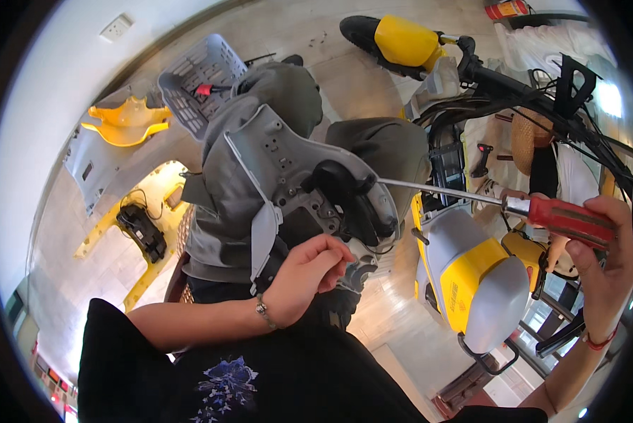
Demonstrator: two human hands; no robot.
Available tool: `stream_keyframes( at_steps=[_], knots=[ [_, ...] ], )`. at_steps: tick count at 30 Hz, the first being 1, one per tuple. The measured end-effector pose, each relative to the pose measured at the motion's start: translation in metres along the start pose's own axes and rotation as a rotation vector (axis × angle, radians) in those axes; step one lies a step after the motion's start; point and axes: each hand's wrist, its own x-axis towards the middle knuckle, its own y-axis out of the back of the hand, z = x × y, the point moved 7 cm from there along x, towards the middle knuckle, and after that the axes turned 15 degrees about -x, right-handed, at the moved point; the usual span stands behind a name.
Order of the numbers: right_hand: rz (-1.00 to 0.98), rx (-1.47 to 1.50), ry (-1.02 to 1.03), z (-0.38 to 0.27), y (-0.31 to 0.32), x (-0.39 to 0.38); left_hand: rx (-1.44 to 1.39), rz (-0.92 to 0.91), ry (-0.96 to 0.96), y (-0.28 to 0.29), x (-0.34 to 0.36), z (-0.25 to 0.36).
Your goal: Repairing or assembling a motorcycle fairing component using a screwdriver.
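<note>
My right hand is closed round the red handle of a long screwdriver. Its thin metal shaft runs left, and the tip meets a black part fixed on the inner side of a grey plastic panel. That panel lies across my lap, over my grey trousers. At the panel's lower edge, my left hand has its fingers curled in; whatever they may hold is hidden. Round, curved and black, the fixed part is surrounded by screw holes and ribs in the grey plastic.
A grey basket with a red-handled tool stands at the far left. Yellow shells and a yellow frame with a black unit lie on the floor. To the right stands a partly stripped yellow-grey scooter with bare cables; another person is beyond it.
</note>
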Motion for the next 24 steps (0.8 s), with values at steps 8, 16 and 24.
stream_keyframes(
  at_steps=[8, 16, 24],
  knots=[
    [-0.073, 0.028, -0.019, -0.018, -0.013, 0.019, 0.177, -0.04, 0.036, -0.012, -0.002, 0.001],
    [-0.064, -0.295, 0.334, -0.048, 0.005, -0.006, 0.124, -0.037, 0.076, -0.009, 0.003, -0.007],
    [-0.289, -0.015, -0.379, -0.011, -0.028, 0.028, 0.14, -0.032, 0.043, 0.0, 0.0, 0.0]
  ],
)
